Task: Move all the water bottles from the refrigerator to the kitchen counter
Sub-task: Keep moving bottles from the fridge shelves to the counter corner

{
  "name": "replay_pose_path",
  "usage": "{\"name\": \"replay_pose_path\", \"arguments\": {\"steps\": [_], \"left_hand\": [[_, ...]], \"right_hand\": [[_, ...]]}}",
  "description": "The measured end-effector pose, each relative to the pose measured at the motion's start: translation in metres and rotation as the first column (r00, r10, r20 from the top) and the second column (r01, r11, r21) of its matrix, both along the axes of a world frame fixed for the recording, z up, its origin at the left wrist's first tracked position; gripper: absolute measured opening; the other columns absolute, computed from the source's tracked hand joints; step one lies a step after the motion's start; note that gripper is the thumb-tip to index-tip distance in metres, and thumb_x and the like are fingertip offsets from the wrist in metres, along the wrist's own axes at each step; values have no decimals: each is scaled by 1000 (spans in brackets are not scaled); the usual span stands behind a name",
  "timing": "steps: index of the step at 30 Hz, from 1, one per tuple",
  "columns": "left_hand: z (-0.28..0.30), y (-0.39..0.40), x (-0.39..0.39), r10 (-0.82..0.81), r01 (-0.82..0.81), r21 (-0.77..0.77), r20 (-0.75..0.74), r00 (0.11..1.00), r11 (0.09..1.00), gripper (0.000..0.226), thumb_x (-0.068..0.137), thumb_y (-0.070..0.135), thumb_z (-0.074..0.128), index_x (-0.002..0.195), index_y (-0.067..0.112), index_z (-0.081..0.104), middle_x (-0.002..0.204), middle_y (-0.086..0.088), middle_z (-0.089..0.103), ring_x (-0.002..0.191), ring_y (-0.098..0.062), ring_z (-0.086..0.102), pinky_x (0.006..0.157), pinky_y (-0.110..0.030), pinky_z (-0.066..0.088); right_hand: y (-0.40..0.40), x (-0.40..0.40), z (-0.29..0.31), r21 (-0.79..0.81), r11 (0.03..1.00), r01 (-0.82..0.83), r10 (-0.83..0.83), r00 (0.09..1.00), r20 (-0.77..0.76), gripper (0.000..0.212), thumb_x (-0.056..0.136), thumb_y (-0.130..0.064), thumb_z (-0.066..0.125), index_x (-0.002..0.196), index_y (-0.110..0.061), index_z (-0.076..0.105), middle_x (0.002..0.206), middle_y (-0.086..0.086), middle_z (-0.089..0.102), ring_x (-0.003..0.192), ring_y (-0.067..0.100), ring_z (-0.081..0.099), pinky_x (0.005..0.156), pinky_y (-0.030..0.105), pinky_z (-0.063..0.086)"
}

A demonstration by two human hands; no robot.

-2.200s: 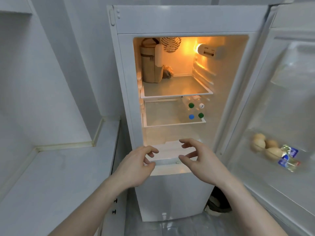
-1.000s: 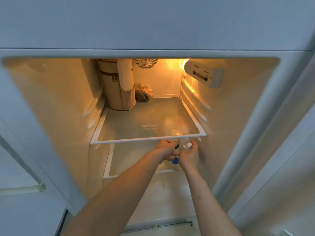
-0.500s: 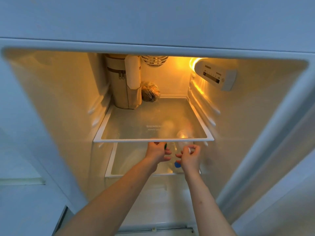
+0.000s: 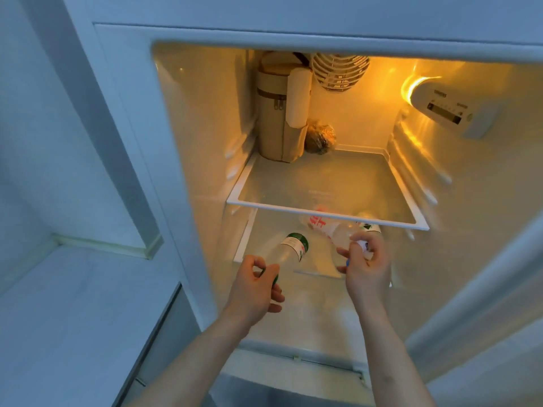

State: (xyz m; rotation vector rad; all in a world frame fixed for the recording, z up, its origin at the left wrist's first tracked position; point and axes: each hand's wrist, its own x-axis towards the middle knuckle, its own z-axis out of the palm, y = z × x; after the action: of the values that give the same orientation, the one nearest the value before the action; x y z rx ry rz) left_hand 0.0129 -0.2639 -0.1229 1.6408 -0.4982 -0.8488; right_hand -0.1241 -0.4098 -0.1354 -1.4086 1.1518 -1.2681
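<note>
While curled, fingers (image 4: 266, 270) round bottle neck (image 4: 277, 261)

Three water bottles (image 4: 292, 249), two hands (image 4: 252, 289).

one head-worn wide view, close at the open refrigerator (image 4: 182, 148)

the camera looks forward and down from head height into the lit compartment, near enough that the glass shelf (image 4: 320, 212) fills mid-frame. both forearms enter from the bottom edge; the counter (image 4: 73, 318) sits lower left. edges bend from the wide lens.
</note>
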Motion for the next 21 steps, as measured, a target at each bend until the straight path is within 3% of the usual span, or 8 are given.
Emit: {"name": "replay_pose_path", "arguments": {"steps": [7, 11, 14, 17, 19, 21], "left_hand": [[3, 87, -5, 59, -66, 77, 97, 994, 995, 14, 101, 23, 58, 97, 17, 45, 69, -11, 62, 53, -20, 59, 56, -38, 57], [15, 148, -20, 117, -133, 98, 155, 981, 986, 15, 103, 18, 56, 103, 8, 44, 68, -14, 54, 44, -16, 48, 46, -27, 45], [18, 215, -32, 180, -230, 131, 314, 932, 964, 12, 100, 25, 57, 97, 18, 48, 67, -11, 59, 46, -19, 50, 49, -33, 48], [15, 272, -40, 148, -273, 223, 454, 879, 936, 12, 95, 39, 57, 91, 34, 47, 72, -5, 66, 61, -25, 62, 63, -48, 55], [12, 311, -54, 137, -312, 264, 521, 842, 913, 12, 95, 41, 56, 92, 35, 46, 70, -3, 63, 62, -25, 61, 60, -44, 51], [7, 346, -68, 132, -354, 284, 583, 801, 891, 13, 96, 42, 56, 92, 35, 45, 65, 3, 59, 60, -18, 54, 60, -37, 46]], "right_hand": [[51, 9, 16, -52, 988, -145, 143, 988, -54, 17, 99, -15, 58, 97, -31, 64, 102, 4, 68, 69, 19, 77, 60, 44, 65], [85, 5, 25, -48, 971, -232, 225, 966, -127, 18, 99, -15, 60, 93, -32, 65, 107, 8, 68, 72, 23, 77, 63, 43, 65], [123, -2, 33, -48, 934, -353, 335, 916, -222, 20, 97, -19, 61, 90, -37, 67, 108, 9, 68, 76, 28, 77, 56, 37, 63], [162, -9, 40, -30, 886, -464, 431, 844, -320, 14, 92, -25, 59, 90, -35, 69, 93, -5, 68, 72, 28, 76, 67, 51, 64], [200, -15, 42, 10, 838, -545, 507, 773, -380, 13, 86, -31, 58, 91, -36, 69, 87, -9, 68, 71, 26, 76, 75, 54, 63], [237, -19, 42, 82, 775, -626, 606, 701, -377, 13, 90, -24, 59, 88, -32, 69, 80, -8, 68, 64, 24, 76, 75, 53, 63]]}}
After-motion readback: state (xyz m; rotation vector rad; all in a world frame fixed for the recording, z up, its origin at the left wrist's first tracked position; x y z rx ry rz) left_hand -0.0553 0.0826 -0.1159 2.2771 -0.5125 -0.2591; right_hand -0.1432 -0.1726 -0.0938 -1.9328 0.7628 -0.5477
